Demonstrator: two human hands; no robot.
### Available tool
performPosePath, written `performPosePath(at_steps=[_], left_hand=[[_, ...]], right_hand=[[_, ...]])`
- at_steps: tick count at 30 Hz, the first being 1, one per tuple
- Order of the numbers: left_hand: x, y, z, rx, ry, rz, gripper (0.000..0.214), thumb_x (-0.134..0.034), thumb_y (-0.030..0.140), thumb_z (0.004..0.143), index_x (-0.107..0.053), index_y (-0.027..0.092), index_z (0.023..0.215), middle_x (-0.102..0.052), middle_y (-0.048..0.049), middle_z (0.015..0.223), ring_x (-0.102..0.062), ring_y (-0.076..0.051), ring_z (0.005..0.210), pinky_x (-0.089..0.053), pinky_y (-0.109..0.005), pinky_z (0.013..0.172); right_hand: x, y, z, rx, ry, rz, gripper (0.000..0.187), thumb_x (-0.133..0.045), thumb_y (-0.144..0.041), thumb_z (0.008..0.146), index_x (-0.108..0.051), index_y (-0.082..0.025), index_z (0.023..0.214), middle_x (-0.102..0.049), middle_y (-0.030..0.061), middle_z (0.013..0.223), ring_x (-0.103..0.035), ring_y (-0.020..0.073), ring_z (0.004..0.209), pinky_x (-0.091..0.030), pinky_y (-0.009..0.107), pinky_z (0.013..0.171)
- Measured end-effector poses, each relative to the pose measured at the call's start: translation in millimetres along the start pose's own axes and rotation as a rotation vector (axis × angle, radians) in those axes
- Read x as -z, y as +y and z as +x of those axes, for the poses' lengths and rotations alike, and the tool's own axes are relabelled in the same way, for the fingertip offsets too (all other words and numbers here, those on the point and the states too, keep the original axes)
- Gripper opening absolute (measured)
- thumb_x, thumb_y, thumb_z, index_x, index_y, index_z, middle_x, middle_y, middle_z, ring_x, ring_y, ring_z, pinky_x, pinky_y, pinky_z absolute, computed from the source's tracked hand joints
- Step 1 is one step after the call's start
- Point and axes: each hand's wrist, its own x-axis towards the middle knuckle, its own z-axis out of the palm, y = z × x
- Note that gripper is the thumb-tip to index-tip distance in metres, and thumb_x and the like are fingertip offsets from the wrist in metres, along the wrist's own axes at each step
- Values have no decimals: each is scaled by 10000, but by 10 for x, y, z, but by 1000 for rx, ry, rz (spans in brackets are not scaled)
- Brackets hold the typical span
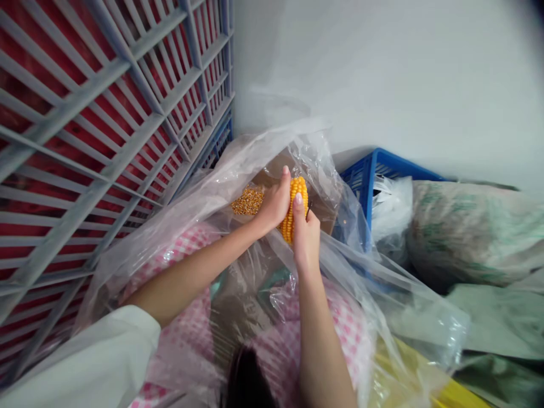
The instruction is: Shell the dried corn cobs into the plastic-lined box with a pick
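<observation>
A grey slatted crate point(85, 113) fills the upper left, with a blue crate point(382, 170) and bulging sack point(471, 232) at right. At centre, above a clear plastic sheet point(204, 187) and loose kernels point(249, 201), the left hand point(272, 204) and right hand point(306, 238) clamp a corn cob point(294, 207), likely stiff, knobbly, and best held around its shaft.

The right hand point(306, 241) can pass only inside the opening of the clear plastic bag point(204, 187), because a grey lattice crate point(85, 130) stands at the left side, a blue plastic crate point(382, 167) at the right side, and a white wall point(382, 73) ahead.
</observation>
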Motion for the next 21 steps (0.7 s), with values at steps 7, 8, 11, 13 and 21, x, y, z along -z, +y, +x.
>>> performPosePath(at_steps=[7, 8, 11, 13, 21], left_hand=[[9, 73, -85, -68, 8, 99, 553, -199, 610, 829, -347, 195, 495, -445, 3, 467, -430, -112, 491, -295, -260, 493], [8, 74, -91, -77, 8, 94, 548, -207, 603, 832, -342, 194, 493, -434, 7, 462, -421, -107, 483, -288, -257, 486], [-5, 50, -96, -85, 1, 54, 545, -222, 600, 830, -333, 192, 487, -403, 16, 450, -401, -97, 464, -273, -249, 465], [-14, 25, -94, -88, -4, 26, 546, -226, 607, 825, -333, 191, 488, -396, 18, 449, -391, -94, 455, -266, -247, 453], [-11, 11, -109, -156, 20, 22, 529, -238, 587, 834, -325, 198, 486, -391, 18, 443, -384, -94, 452, -272, -257, 458]], right_hand=[[-53, 19, -4, -88, -16, 275, 545, -498, -598, 707, -642, -125, 937, -656, 54, 767, -593, 167, 696, -429, 257, 607], [-63, 18, -7, -102, -18, 326, 545, -510, -589, 705, -637, -126, 961, -662, 58, 788, -601, 170, 707, -440, 262, 613], [-85, 10, -11, -109, -17, 464, 512, -550, -548, 698, -626, -137, 995, -670, 66, 894, -620, 181, 804, -473, 275, 673], [-96, 5, -10, -99, -21, 524, 484, -558, -523, 701, -623, -144, 995, -661, 73, 967, -613, 191, 900, -485, 283, 722], [-129, -6, -13, -80, -32, 566, 486, -519, -513, 723, -594, -148, 1036, -644, 86, 1026, -550, 215, 1076, -499, 320, 794]])
